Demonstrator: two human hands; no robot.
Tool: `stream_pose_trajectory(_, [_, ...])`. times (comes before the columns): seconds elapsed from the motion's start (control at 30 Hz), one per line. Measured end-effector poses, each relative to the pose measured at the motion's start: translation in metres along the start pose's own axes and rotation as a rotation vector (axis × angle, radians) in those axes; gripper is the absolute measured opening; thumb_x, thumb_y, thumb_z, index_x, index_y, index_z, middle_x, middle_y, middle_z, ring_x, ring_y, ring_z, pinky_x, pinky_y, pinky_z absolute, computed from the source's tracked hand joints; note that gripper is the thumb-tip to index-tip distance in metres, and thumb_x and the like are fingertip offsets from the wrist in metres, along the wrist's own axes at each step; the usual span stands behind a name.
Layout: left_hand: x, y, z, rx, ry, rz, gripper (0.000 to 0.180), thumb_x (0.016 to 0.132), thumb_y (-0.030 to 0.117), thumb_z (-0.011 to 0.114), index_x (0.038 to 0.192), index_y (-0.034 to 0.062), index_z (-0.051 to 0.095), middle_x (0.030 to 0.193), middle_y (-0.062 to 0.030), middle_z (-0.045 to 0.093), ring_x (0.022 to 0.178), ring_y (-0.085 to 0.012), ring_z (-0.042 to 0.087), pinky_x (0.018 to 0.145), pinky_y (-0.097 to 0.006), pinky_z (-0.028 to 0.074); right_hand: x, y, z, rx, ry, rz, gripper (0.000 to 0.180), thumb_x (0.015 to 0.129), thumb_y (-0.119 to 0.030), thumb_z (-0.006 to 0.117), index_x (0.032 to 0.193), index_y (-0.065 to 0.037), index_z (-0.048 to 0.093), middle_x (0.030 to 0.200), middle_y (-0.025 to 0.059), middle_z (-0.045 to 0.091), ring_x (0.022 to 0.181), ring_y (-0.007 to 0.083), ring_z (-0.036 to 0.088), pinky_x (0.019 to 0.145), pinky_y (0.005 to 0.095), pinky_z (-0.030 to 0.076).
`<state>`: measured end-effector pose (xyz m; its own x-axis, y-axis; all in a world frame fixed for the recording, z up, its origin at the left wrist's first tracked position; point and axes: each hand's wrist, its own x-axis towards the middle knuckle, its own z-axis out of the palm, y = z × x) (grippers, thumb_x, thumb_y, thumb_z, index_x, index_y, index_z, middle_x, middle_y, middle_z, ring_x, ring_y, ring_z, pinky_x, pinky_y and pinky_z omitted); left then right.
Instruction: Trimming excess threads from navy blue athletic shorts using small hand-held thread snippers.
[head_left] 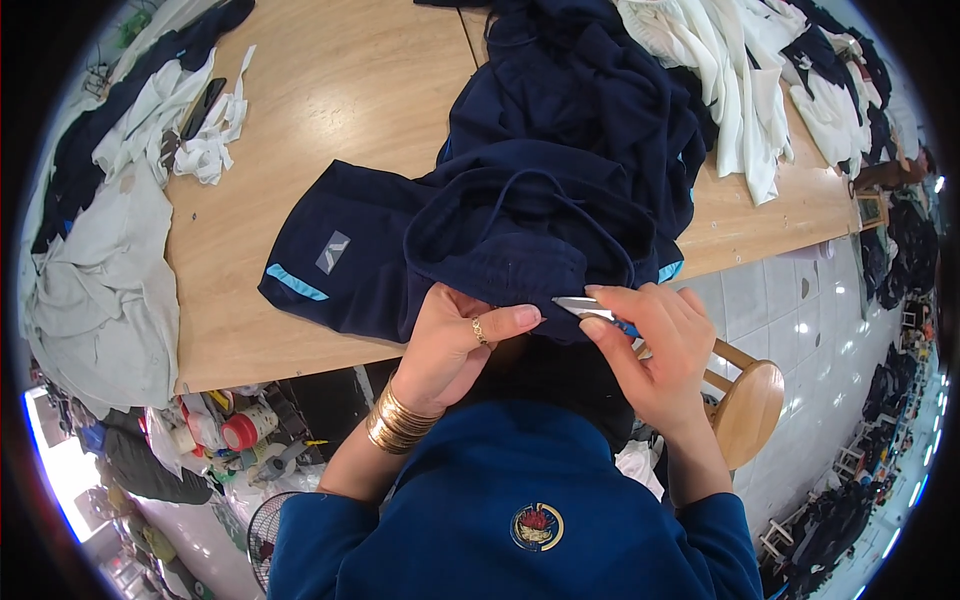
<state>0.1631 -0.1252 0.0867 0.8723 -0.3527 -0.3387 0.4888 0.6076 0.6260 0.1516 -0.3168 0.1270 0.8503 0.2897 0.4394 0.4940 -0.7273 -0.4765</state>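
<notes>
Left hand [445,345], lower centre: nearly closed, thumb and fingers pinching the waistband [525,266] edge of navy drawstring garment [580,110]. Right hand [658,345], right of it: closed around thread snips [578,305], tips pointing left at that edge. Best: hold edge taut, small cuts, tips clear of left thumb. Garment mid-frame, over desk's [280,100] front edge. White cloth [740,85] upper right.

Unreadable logos [333,252] mark navy garment [388,225] and blue shirt [450,485]
</notes>
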Motion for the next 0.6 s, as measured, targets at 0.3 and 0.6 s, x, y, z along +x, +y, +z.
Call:
stream_pose_trajectory(0.3, [-0.003,-0.003,0.0,0.005,0.044,0.004,0.039,0.072,-0.01,0.066,0.109,-0.0018,0.055,0.103,-0.0117,0.062,0.095,-0.0193,0.06,0.087,-0.033,0.048,0.009,-0.007,0.004,0.573,0.001,0.476,0.042,0.072,-0.021,0.074,0.108,-0.006,0.057,0.092,0.0051,0.058,0.075,0.0101,0.051,0.069,0.0223,0.042])
stream_pose_trajectory(0.6, [0.0,0.004,-0.008,0.005,-0.118,0.054,0.036,0.093,0.029,0.046,0.094,-0.0046,0.059,0.096,-0.0188,0.063,0.09,-0.0251,0.063,0.085,-0.035,0.048,-0.002,0.014,0.017,0.693,-0.22,0.578,0.026,0.071,-0.016,0.075,0.085,-0.003,0.058,0.07,-0.0014,0.05,0.065,0.007,0.045,0.06,0.0208,0.037])
